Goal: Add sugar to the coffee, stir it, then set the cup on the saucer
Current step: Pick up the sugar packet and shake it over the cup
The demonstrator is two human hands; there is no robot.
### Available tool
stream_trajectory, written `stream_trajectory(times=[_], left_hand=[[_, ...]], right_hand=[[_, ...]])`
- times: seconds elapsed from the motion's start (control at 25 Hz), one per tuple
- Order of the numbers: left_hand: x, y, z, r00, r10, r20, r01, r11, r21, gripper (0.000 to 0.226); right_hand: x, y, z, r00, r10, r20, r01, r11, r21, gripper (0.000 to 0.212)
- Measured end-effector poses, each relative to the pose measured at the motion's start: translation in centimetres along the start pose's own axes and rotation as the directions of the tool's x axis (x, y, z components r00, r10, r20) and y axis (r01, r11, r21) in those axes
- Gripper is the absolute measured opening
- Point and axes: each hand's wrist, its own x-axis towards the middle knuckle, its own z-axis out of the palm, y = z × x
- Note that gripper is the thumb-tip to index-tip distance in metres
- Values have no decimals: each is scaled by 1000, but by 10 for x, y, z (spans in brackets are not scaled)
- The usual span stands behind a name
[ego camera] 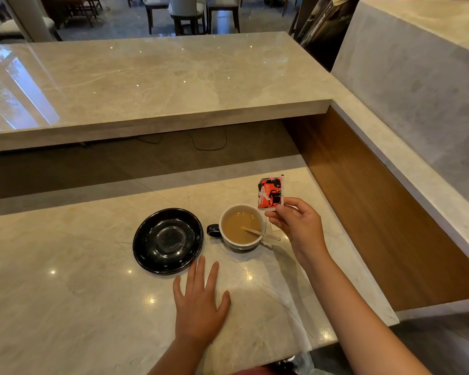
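Observation:
A cup (229,239) of milky coffee (238,224) stands on the marble counter, its dark handle pointing left. A wooden stirrer (266,235) leans in it, sticking out over the right rim. Left of the cup lies an empty black saucer (146,255). My right hand (295,223) pinches a red and black sugar packet (270,193) by its lower edge, upright, just right of and above the cup's rim. My left hand (199,301) rests flat on the counter, fingers apart, in front of the saucer and cup.
The lower marble counter (65,280) ends at a front edge near me. A raised marble ledge (146,85) runs across the back. A wooden side panel (363,212) and a marble wall (417,90) close the right side. Chairs stand far behind.

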Motion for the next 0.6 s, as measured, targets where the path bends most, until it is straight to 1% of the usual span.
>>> stream_trajectory(times=[0.12,0.24,0.48,0.56,0.6], left_hand=[[0,0,1,1000,-4,5,4,1000,1,64],[1,0,1,1000,-10,12,10,1000,-11,65],[-1,0,1,1000,-1,-6,0,1000,-23,64],[-1,0,1,1000,2,-5,-2,1000,-19,64],[0,0,1,1000,2,-5,-2,1000,-18,64]], right_hand=[[-1,-6,0,999,49,21,-52,985,166,10],[0,-8,-3,998,55,28,-60,975,216,10],[2,-5,-18,999,6,49,-16,978,207,14],[3,-1,-37,1000,-3,3,3,990,144,13],[4,3,-49,999,0,-49,3,997,74,13]])
